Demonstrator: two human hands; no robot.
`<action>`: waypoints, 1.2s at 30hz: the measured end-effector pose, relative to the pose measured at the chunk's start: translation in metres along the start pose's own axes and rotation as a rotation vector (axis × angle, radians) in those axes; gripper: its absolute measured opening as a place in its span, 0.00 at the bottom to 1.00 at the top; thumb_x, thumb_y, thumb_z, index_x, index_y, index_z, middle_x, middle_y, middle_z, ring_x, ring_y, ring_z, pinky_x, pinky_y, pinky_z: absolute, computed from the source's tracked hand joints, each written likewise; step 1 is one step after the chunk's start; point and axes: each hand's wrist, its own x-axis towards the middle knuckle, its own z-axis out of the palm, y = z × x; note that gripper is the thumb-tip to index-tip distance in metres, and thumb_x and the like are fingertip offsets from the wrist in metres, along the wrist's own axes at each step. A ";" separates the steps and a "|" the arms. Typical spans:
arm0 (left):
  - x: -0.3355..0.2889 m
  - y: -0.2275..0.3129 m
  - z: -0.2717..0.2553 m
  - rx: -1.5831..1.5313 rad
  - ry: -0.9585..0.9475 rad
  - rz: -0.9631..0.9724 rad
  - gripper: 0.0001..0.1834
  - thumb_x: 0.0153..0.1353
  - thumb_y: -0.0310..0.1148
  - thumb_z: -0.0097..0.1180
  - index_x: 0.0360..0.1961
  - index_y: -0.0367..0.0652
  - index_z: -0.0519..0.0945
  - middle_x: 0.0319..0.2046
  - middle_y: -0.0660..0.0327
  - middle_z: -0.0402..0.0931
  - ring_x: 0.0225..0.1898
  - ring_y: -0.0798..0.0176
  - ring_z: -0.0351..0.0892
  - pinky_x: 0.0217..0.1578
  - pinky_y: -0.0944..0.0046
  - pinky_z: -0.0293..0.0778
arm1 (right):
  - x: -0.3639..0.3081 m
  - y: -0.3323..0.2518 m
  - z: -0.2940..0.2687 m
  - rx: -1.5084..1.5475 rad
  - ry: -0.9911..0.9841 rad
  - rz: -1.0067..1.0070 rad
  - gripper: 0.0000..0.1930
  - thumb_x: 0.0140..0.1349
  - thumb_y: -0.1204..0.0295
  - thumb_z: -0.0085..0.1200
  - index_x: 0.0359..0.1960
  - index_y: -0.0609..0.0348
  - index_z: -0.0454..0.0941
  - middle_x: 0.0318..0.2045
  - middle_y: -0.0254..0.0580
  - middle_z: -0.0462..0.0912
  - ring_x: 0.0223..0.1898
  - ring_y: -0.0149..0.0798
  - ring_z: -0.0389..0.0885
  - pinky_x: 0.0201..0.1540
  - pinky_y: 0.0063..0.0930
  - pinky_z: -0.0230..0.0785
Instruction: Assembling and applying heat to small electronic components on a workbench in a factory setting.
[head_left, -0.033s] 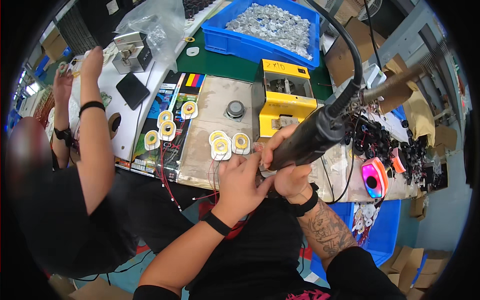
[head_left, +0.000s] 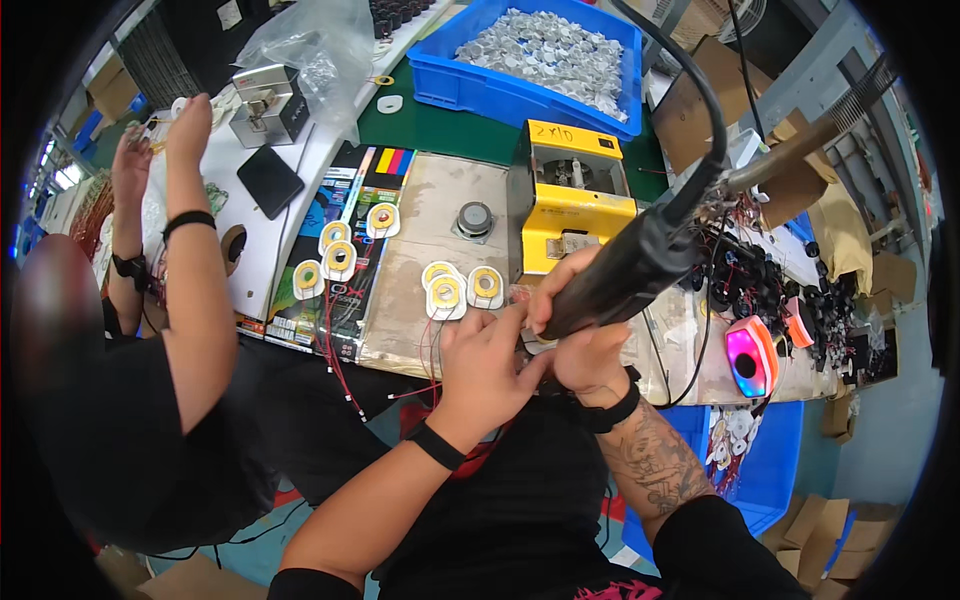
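As R hand (head_left: 588, 362) wraps round blk. tool (head_left: 622, 275) at near R side of yellow machine (head_left: 578, 212), L hand (head_left: 487, 362) curls nr. machine's front, can't tell if pinching.

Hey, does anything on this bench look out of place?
Black parts at the right lie in a jumbled heap. Red wires at the left also hang past the front edge of the bench, where they might snag.

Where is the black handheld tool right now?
In the head view, the black tool is right of centre in the right hand, near the yellow machine.
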 end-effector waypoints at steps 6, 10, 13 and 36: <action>0.007 0.007 -0.038 -0.007 0.101 -0.041 0.23 0.53 0.39 0.75 0.49 0.46 0.82 0.42 0.59 0.83 0.47 0.52 0.79 0.48 0.51 0.67 | -0.006 -0.046 -0.039 0.263 0.090 -0.220 0.48 0.52 0.16 0.43 0.43 0.56 0.64 0.24 0.37 0.71 0.23 0.33 0.73 0.29 0.30 0.71; 0.017 -0.040 -0.061 0.234 0.286 -0.119 0.19 0.52 0.41 0.77 0.40 0.45 0.84 0.40 0.59 0.84 0.44 0.51 0.80 0.46 0.51 0.71 | -0.002 -0.046 -0.070 0.193 0.073 -0.196 0.47 0.55 0.18 0.43 0.44 0.56 0.63 0.25 0.37 0.71 0.24 0.32 0.73 0.29 0.30 0.71; 0.019 -0.060 -0.062 0.340 0.246 -0.252 0.18 0.53 0.44 0.76 0.38 0.45 0.85 0.39 0.58 0.84 0.45 0.50 0.80 0.47 0.51 0.71 | 0.006 -0.042 -0.077 0.170 0.077 -0.169 0.46 0.57 0.19 0.43 0.44 0.56 0.64 0.25 0.37 0.71 0.24 0.32 0.73 0.30 0.30 0.71; 0.001 0.009 -0.010 0.066 -0.011 0.149 0.17 0.52 0.37 0.72 0.45 0.53 0.87 0.51 0.63 0.81 0.46 0.56 0.76 0.46 0.56 0.67 | 0.058 0.011 -0.054 0.140 0.020 -0.049 0.50 0.50 0.14 0.39 0.42 0.56 0.65 0.23 0.37 0.72 0.22 0.32 0.72 0.29 0.28 0.70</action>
